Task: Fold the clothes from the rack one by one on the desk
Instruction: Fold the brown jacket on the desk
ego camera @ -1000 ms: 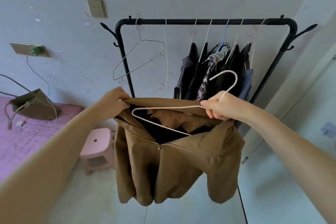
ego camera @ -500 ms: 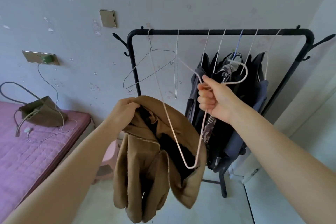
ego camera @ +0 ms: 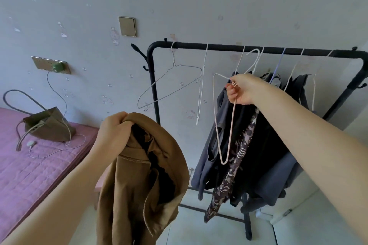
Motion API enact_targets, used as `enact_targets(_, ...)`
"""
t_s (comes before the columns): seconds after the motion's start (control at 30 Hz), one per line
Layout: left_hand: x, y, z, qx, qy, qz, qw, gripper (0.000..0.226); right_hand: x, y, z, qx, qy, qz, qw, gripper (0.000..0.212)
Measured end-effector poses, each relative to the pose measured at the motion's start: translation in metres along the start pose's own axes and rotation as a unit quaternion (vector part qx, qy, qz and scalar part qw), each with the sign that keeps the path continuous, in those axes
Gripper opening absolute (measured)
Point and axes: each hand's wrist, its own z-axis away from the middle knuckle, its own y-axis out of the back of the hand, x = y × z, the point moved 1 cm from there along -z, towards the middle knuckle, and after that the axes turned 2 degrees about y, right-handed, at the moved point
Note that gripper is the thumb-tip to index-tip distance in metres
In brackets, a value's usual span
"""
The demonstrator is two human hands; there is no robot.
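Both hands [ego camera: 113,129] [ego camera: 242,90] raised, fingers curled.

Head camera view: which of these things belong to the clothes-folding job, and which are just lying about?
Part of the job:
- brown jacket, gripped by the left hand
- pink hanger, pinched in the right hand
- black rack
- dark clothes hanging on it

Just lying about:
- olive bag on the purple bed
- white cable
- empty wire hanger
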Motion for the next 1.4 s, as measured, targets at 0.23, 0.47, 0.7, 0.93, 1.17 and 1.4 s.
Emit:
enact_targets(0.23,0.004,0.019,-0.032,0.104,0.034,-0.016,0.994,0.021,-0.053,-0.015,-0.078,0.013,0.023,0.054,0.998,0.019)
enact_targets(0.47,0.013,0.014,-0.051,0.169,0.062,0.003,0.984,0.023,-0.057,-0.017,-0.140,0.009,0.011,0.089,0.996,0.018)
enact_targets(0.7,0.013,0.009,-0.060,0.189,0.070,-0.003,0.979,0.023,-0.043,-0.013,-0.154,0.011,0.022,0.239,0.971,0.020)
enact_targets(0.93,0.023,0.019,-0.059,0.190,0.067,0.009,0.979,0.023,-0.033,-0.025,-0.112,0.086,0.163,0.502,0.845,0.038)
enact_targets(1.17,0.027,0.040,-0.043,0.180,0.059,0.020,0.982,0.026,0.016,-0.067,-0.018,-0.041,0.238,0.519,0.820,0.060)
enact_targets(1.4,0.021,0.085,-0.014,0.204,0.038,0.072,0.976,0.025,0.135,-0.109,0.045,-0.281,0.140,0.605,0.732,0.070)
